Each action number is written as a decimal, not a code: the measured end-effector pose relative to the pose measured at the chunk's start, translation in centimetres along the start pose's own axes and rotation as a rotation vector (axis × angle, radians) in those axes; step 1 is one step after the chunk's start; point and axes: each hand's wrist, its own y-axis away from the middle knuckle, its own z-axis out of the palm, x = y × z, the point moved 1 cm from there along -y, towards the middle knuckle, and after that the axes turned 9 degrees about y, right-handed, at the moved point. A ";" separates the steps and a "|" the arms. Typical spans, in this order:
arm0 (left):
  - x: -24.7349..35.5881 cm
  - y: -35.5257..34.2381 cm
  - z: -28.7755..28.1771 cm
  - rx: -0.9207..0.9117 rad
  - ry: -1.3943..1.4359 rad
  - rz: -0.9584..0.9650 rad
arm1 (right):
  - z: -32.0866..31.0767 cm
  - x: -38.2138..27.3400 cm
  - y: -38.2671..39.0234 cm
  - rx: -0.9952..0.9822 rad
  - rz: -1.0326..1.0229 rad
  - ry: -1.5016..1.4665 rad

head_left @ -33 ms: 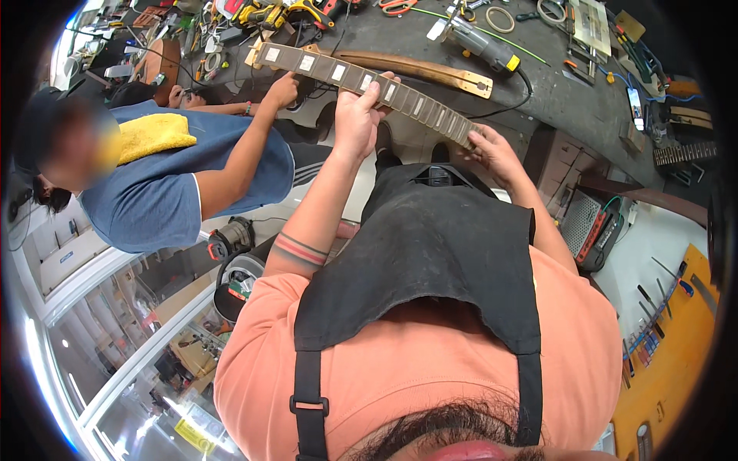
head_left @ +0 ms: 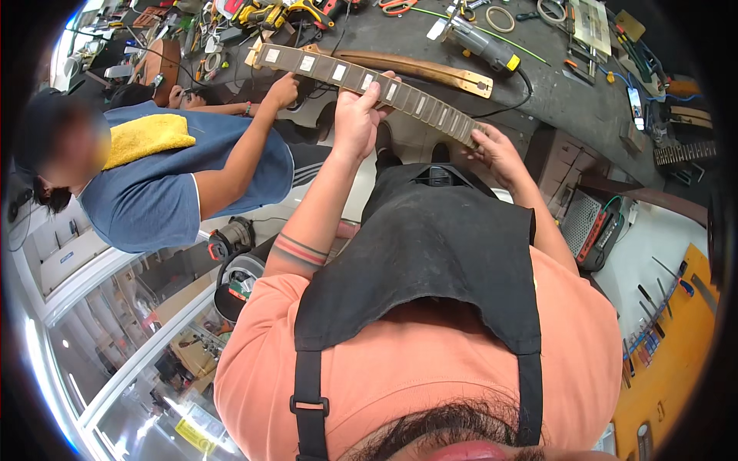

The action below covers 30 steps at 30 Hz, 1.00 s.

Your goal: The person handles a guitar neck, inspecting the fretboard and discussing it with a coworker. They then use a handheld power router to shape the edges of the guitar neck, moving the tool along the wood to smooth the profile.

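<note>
A guitar neck point(head_left: 350, 77) with a dark fretboard, metal frets and pale block inlays is held across in front of me, fretboard up. My left hand point(head_left: 360, 119) is wrapped round its middle, thumb lying on the fretboard. At the neck's right end my right hand point(head_left: 496, 154) pinches the edge between thumb and fingers, which are partly hidden. A second, pale wooden guitar neck point(head_left: 430, 73) lies on the bench just beyond. A co-worker's hand point(head_left: 283, 91) is just below the left part of my neck; whether it touches cannot be seen.
The dark workbench point(head_left: 553, 107) carries a grey power tool point(head_left: 480, 46) with a black cord, tape rolls point(head_left: 500, 19) and yellow drills point(head_left: 265, 14). Close on my left stands the co-worker point(head_left: 169, 177) with a yellow cloth point(head_left: 150, 140). At right is a grey-red device point(head_left: 588, 230).
The right end of the guitar neck and the fingers of my right hand have shifted very slightly to the right. My left hand keeps its place.
</note>
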 end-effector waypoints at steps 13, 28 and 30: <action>4.0 0.0 1.3 -0.050 0.199 0.052 | -3.6 -4.8 0.6 0.034 -0.296 -0.604; 7.3 4.7 4.1 -0.271 0.159 0.089 | -1.7 -6.7 3.4 0.111 -0.355 -0.499; 7.6 4.9 4.1 -0.280 0.132 0.082 | -1.5 -6.8 3.1 0.111 -0.341 -0.544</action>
